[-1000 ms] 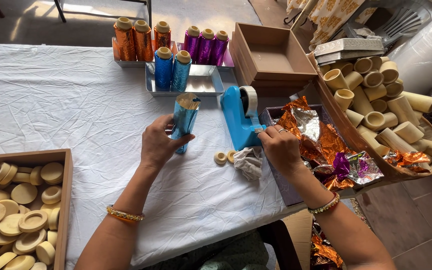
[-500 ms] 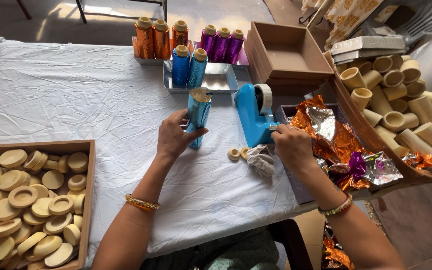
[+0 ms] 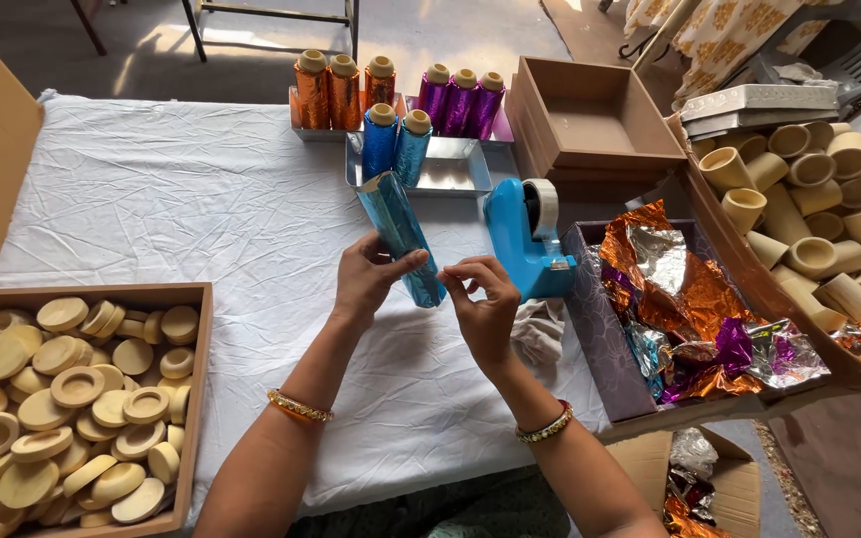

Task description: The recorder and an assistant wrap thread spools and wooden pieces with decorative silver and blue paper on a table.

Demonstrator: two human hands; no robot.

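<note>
My left hand point(image 3: 369, 281) holds a tube wrapped in shiny blue foil point(image 3: 399, 234), tilted with its top leaning away to the left. My right hand point(image 3: 482, 299) touches the tube's lower end, fingertips pinched at the foil there. Just right of both hands stands a blue tape dispenser point(image 3: 525, 237) with a white roll on it. A crumpled pale cloth point(image 3: 542, 329) lies on the white tablecloth point(image 3: 181, 209) under my right wrist.
Finished orange point(image 3: 343, 88), purple point(image 3: 460, 98) and blue point(image 3: 396, 141) foil tubes stand on metal trays at the back. A wooden box of pale round caps point(image 3: 72, 399) sits front left. Right: an empty brown box point(image 3: 590, 125), a box of foil sheets point(image 3: 690, 299), bare cardboard tubes point(image 3: 809, 209).
My right hand has left the table beside the dispenser and come to the lower end of the blue tube. The view has shifted, so everything sits further right in frame.
</note>
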